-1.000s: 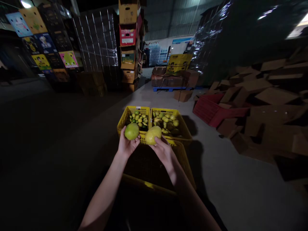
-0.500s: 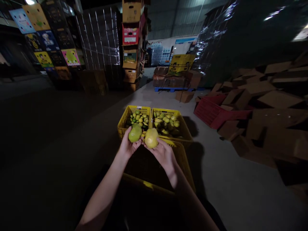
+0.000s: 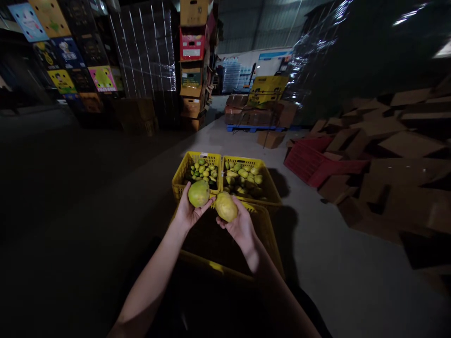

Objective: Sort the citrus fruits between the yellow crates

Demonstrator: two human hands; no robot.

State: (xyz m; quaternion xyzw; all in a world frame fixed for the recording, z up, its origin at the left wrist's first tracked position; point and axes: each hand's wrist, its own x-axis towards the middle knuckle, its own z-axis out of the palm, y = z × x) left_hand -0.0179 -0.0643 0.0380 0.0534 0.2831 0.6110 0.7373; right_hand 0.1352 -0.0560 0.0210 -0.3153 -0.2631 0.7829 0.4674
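Note:
My left hand (image 3: 186,213) is wrapped round a green, roundish fruit (image 3: 198,194), with a thumb along its left side. Close to its right, my right hand (image 3: 242,229) grips a yellow fruit (image 3: 226,207) that is slightly tilted and knobbly. The two fruits are a small gap apart. Both are held above a large yellow crate (image 3: 273,237), whose dark inside is hard to make out. Beyond it stand a yellow crate (image 3: 178,180) of small green and yellow fruits on the left, and another yellow crate (image 3: 272,188) of larger yellow-green fruits on the right.
To the right, a red crate (image 3: 306,162) lies tipped against a heap of flattened cardboard boxes (image 3: 408,141). Stacked cartons (image 3: 192,84) and wrapped pallets (image 3: 144,51) stand at the back. A blue pallet (image 3: 252,127) carries boxes behind the crates.
My right hand has shifted slightly right and down and turned the yellow fruit, widening the gap between the fruits. The green fruit has turned a little in my left hand.

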